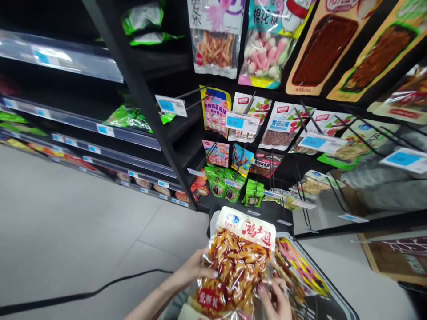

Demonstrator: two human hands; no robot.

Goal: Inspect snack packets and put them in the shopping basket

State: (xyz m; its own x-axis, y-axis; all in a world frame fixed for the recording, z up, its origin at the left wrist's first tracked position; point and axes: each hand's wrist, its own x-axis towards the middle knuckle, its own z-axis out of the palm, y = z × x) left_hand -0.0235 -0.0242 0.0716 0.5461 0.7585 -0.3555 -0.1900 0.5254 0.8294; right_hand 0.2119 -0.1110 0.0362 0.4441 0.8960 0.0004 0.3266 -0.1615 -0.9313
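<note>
- Plastic packet (240, 253): six o'clock in my view, bottom cut off.
- Left hand (203, 272) clamps its nine o'clock edge, right hand (276, 297) its four; behind it, I can't see much.

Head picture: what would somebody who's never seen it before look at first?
Probably the big shiny snack bag at the bottom middle, held near its sides by the left hand and right hand. Next, maybe the bag of pink-and-white sweets hanging at the top, and the bright green packets just above the snack bag in the picture.
</note>
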